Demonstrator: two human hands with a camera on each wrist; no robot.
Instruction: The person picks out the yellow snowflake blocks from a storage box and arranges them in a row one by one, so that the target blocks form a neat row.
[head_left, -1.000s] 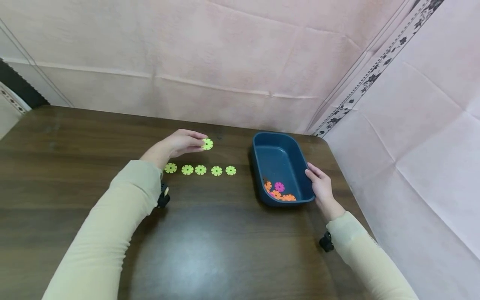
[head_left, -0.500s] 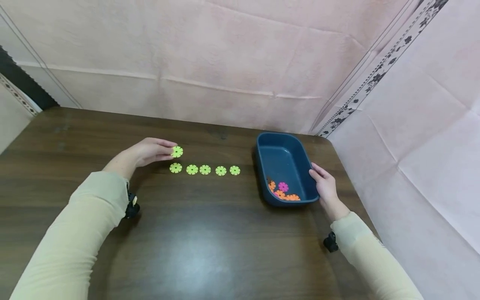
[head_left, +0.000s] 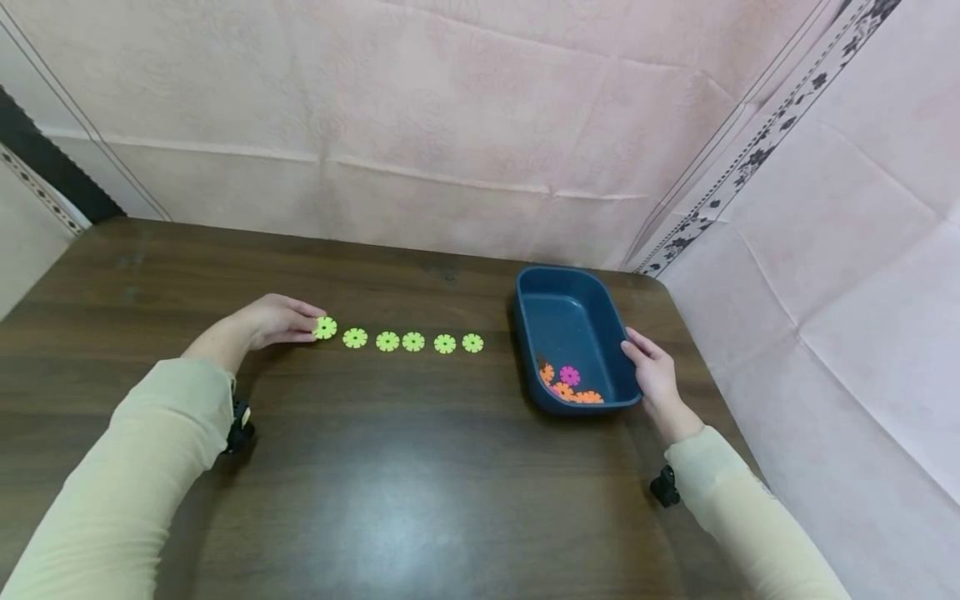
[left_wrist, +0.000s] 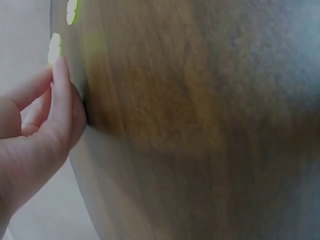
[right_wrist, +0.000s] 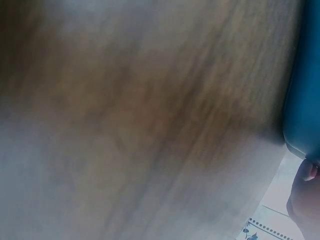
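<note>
My left hand [head_left: 276, 321] pinches a yellow-green flower-shaped disc [head_left: 326, 327] between thumb and fingers at the left end of a row. In the left wrist view the pinched disc [left_wrist: 55, 47] stands out past the fingertips, seen nearly edge-on. Several matching discs lie to its right on the table, the nearest being one yellow-green disc [head_left: 355, 337]. My right hand [head_left: 654, 375] grips the right rim of a blue plastic basin [head_left: 581, 304], thumb on top. Inside its near end are several orange discs [head_left: 562, 390] and a pink disc [head_left: 570, 376].
The dark wooden table [head_left: 390, 467] meets a pale cloth-covered wall [head_left: 420, 125] at the back. Another pale sheet [head_left: 847, 275] rises along the right side, close to my right forearm. A black device [head_left: 240, 427] sits at my left wrist.
My left hand has carried the yellow-green disc leftwards and down, from above the row to its left end. My right hand stays on the basin; the view has shifted slightly.
</note>
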